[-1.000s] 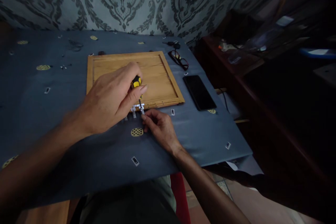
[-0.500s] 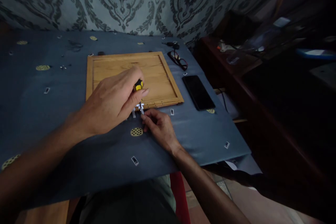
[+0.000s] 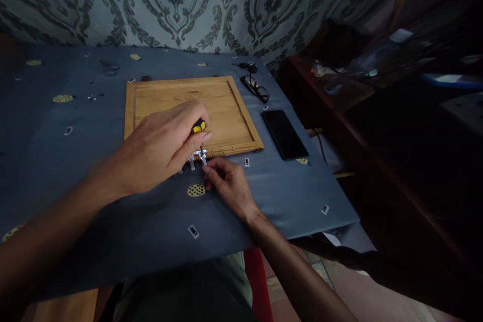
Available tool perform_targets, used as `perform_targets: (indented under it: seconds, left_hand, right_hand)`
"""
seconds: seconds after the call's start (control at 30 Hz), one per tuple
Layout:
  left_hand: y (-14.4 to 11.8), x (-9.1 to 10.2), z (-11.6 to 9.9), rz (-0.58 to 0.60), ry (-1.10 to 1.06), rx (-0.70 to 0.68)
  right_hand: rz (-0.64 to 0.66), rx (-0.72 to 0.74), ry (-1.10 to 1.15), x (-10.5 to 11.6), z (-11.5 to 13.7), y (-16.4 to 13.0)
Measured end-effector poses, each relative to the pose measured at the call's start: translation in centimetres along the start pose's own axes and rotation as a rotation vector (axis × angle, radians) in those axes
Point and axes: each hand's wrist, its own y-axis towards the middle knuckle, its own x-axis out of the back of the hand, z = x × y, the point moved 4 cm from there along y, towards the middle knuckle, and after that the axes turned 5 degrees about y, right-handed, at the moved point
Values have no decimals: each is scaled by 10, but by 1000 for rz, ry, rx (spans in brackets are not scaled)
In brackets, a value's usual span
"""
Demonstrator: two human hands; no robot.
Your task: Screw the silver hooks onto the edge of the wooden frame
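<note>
A wooden framed panel (image 3: pixel 232 95) lies flat on the cloth-covered table. My left hand (image 3: pixel 166 143) is closed around the black and yellow handle of a screwdriver (image 3: pixel 198 126), which points down at the panel's near edge. Its tip meets a small shiny metal bracket (image 3: pixel 203 157) there. With thumb and forefinger, my right hand (image 3: pixel 230 183) pinches the bracket's near end. Just left of it, another metal strip (image 3: pixel 192 163) sticks out from the same edge, partly behind my left hand. Small dark holes run along the edge to the right.
Right of the panel lie a black phone (image 3: pixel 285 134), eyeglasses (image 3: pixel 255 88) and a dark key-like object (image 3: pixel 248 66). Small metal pieces (image 3: pixel 91 97) rest on the left of the tablecloth (image 3: pixel 113 241). A dark reddish wooden desk (image 3: pixel 320 90) stands at the right.
Both hands stay at the bracket. The left hand and screwdriver handle have turned or shifted very slightly; the panel keeps its place.
</note>
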Motion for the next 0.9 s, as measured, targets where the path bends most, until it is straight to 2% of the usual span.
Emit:
perform_targets:
  seconds: [0.17, 0.37, 0.77, 0.9]
  left_hand:
    - [0, 5, 5, -26, -51, -52]
    - [-1, 10, 9, -92, -13, -49]
    - [-3, -3, 2, -40, 57, -33]
    - [-5, -6, 0, -63, -24, -25]
  right_hand:
    - [3, 9, 4, -1, 2, 0]
    - [2, 3, 13, -1, 0, 0]
    - [8, 30, -9, -1, 0, 1]
    - [4, 27, 11, -2, -2, 2]
